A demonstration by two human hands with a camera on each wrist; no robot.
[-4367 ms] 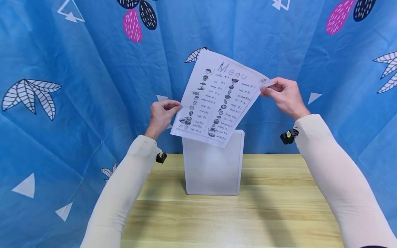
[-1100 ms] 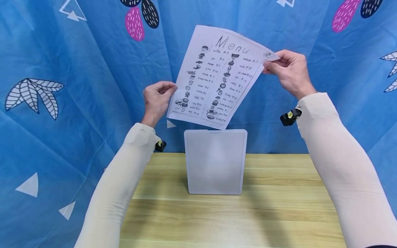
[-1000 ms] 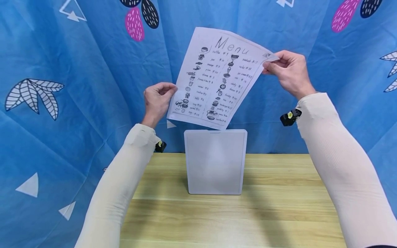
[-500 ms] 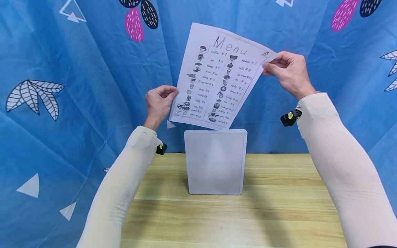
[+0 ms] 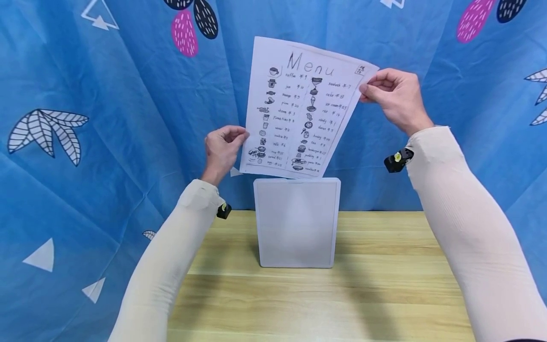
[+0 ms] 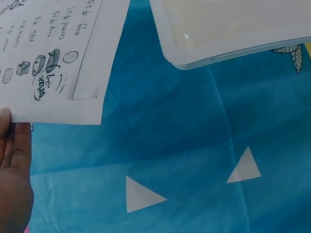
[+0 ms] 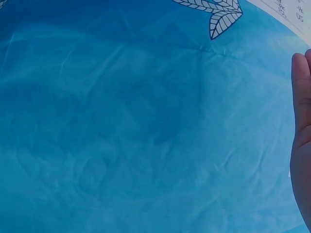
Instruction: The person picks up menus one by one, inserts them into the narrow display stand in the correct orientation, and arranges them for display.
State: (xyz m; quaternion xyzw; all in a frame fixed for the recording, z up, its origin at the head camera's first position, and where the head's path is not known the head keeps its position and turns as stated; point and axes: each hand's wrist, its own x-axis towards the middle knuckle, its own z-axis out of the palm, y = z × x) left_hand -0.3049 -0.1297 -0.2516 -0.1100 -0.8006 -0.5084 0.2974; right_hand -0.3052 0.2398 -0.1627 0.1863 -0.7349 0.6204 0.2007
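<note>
A white paper menu sheet (image 5: pixel 299 114), hand-drawn with small food pictures and prices, hangs tilted in the air in the head view. My left hand (image 5: pixel 223 151) pinches its left edge, low down. Up at the top right corner, my right hand (image 5: pixel 395 97) pinches the sheet between thumb and fingers. Just below the sheet's bottom edge stands a pale rectangular board (image 5: pixel 297 223) with a thin rim, upright on the table. In the left wrist view, the menu's lower corner (image 6: pixel 87 109) lies beside the board's rounded corner (image 6: pixel 182 60). The right wrist view catches only a sliver of the menu (image 7: pixel 291 14).
A light wood-grain table (image 5: pixel 273 304) lies under the board. Behind and to both sides hangs a blue patterned curtain (image 5: pixel 128 95). Each sleeve carries a small black wrist camera, one at the left (image 5: pixel 223 210) and one at the right (image 5: pixel 397 161).
Since the earliest frame both hands have raised the menu, so it no longer overlaps the board. Over the last second my left hand has dropped slightly and the sheet has turned a little straighter.
</note>
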